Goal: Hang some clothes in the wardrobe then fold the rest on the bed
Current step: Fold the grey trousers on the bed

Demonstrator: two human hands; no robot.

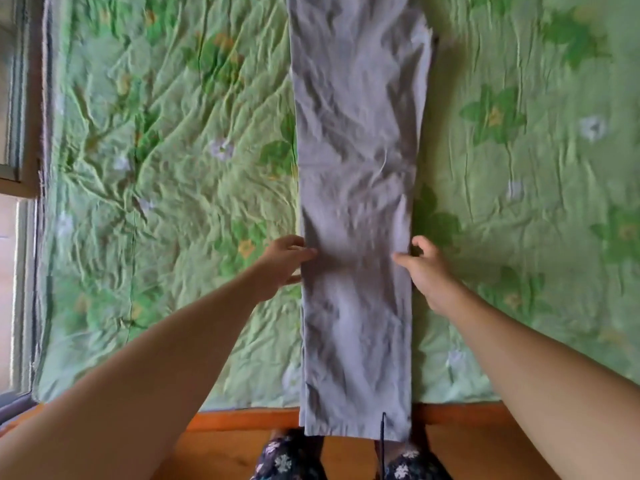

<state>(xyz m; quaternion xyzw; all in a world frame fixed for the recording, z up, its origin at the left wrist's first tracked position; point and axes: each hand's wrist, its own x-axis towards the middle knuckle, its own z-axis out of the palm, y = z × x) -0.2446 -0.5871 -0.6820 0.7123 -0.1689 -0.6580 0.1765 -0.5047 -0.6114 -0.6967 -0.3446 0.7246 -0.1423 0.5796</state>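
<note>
A pair of grey trousers (356, 188) lies folded lengthwise as one long strip down the middle of the bed (166, 209), its hem hanging over the bed's near edge. My left hand (282, 263) is at the strip's left edge, thumb on top of the cloth and fingers at or under the edge. My right hand (424, 268) is at the right edge in the same way, thumb lying on the fabric. Both hands sit about mid-length of the visible strip. The trousers' waist end runs out of view at the top.
The bed carries a wrinkled green floral sheet. An orange wooden bed frame (242, 419) runs along the near edge, with my legs in dark floral cloth (287, 459) below it. A window frame (20, 174) stands at the left.
</note>
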